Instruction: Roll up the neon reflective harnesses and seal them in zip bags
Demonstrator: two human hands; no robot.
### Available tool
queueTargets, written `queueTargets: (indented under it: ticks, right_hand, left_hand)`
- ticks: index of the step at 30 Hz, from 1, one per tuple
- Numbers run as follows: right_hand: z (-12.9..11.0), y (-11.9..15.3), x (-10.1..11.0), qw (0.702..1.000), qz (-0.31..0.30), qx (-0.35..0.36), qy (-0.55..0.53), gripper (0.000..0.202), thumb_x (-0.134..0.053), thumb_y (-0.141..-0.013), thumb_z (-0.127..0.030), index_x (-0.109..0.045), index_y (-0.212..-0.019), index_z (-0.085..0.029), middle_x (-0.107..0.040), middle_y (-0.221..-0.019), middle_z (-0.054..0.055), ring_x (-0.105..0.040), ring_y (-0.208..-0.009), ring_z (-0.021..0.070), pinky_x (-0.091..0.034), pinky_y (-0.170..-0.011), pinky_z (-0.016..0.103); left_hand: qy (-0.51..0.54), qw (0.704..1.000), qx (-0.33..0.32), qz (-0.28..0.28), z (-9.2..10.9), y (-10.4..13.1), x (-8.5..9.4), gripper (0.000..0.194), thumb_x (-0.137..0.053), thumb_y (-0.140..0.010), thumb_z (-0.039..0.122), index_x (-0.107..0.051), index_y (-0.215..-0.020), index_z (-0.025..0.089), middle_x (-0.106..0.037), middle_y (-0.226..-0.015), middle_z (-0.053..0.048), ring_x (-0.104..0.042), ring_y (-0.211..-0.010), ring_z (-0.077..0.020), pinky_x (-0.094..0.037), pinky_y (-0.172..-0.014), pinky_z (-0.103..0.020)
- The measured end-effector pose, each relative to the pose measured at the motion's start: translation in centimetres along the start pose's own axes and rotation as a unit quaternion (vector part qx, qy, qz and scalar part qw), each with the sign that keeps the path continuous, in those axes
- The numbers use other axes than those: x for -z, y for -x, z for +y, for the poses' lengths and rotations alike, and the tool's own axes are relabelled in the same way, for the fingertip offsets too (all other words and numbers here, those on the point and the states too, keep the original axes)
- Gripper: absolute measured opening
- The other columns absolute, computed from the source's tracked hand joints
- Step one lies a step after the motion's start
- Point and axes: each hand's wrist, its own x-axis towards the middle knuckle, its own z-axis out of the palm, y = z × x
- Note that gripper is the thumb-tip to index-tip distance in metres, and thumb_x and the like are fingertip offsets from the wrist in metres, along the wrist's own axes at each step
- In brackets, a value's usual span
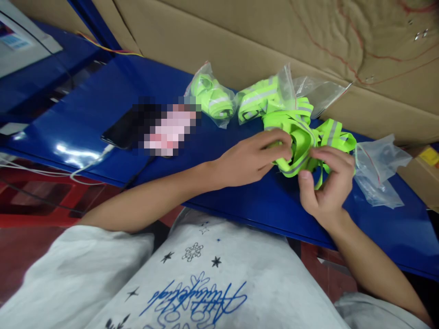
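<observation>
A tangle of neon-green reflective straps (302, 132) with grey stripes lies on the blue table (85, 123). My left hand (254, 157) grips the bundle from the left, fingers curled into it. My right hand (325, 183) pinches a strap end on the right side, thumb up. Two clear plastic bags hold folded green straps: one bagged strap bundle (211, 96) behind my left hand, another bagged bundle (260, 98) next to it.
An empty clear bag (380, 171) lies right of my right hand. A dark phone (120, 130) with a white cable (85, 167) rests at left. Cardboard sheets (274, 41) stand behind the table. A yellow-marked box (425, 173) is at far right.
</observation>
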Motion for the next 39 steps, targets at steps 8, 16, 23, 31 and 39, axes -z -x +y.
queueTargets:
  ticks: [8,16,23,31,39]
  right_hand:
    - [1.0,1.2,-2.1,0.986,-0.142,-0.082,-0.026,0.070,-0.080,-0.088,-0.051,-0.056,-0.146,-0.021,-0.066,-0.141,0.015,-0.064,-0.132,0.0353,-0.057,-0.109,0.054]
    - [2.8,1.6,-2.3,0.927,0.034,-0.320,-0.191,0.026,-0.083,-0.081,-0.031,-0.075,-0.105,-0.024,-0.078,-0.107,0.005,-0.074,-0.102,0.0274,-0.061,-0.096,0.048]
    - [3.2,1.1,-3.4,0.859,0.097,-0.390,-0.319,0.030,-0.074,-0.083,-0.035,-0.072,-0.112,-0.024,-0.079,-0.105,0.007,-0.075,-0.104,0.0285,-0.062,-0.097,0.052]
    - [4.4,0.2,-2.9,0.802,0.096,-0.444,-0.388,0.028,-0.071,-0.080,-0.031,-0.071,-0.107,-0.022,-0.079,-0.098,0.007,-0.076,-0.097,0.0272,-0.064,-0.095,0.048]
    - [5.2,-0.3,-2.6,0.772,0.074,-0.453,-0.440,0.029,-0.068,-0.078,-0.037,-0.073,-0.101,-0.021,-0.076,-0.087,0.007,-0.074,-0.089,0.0273,-0.060,-0.101,0.053]
  left_hand:
    - [0.076,0.979,-0.028,0.187,0.6,-1.1,1.1,0.027,-0.063,-0.101,0.029,-0.060,-0.127,0.026,-0.072,-0.122,-0.007,-0.067,-0.119,-0.0211,-0.055,-0.110,-0.040]
    - [0.136,0.982,0.101,0.085,1.1,-0.6,0.9,0.058,-0.051,-0.100,0.032,-0.027,-0.153,0.025,-0.023,-0.172,-0.015,-0.034,-0.160,-0.0253,-0.058,-0.110,-0.035]
    - [0.123,0.992,0.018,0.028,0.3,-0.5,0.6,0.062,-0.052,-0.077,0.011,-0.045,-0.138,0.018,-0.046,-0.148,-0.018,-0.036,-0.155,-0.0279,-0.049,-0.121,-0.044]
    - [0.121,0.970,0.019,-0.211,0.4,-0.2,1.4,0.074,-0.069,-0.085,0.014,-0.042,-0.153,0.026,-0.034,-0.170,-0.017,-0.032,-0.163,-0.0306,-0.040,-0.131,-0.051]
    - [0.099,0.985,0.064,-0.126,0.4,-0.2,0.2,0.065,-0.060,-0.091,0.005,-0.044,-0.152,0.022,-0.054,-0.153,-0.016,-0.054,-0.144,-0.0241,-0.048,-0.123,-0.043]
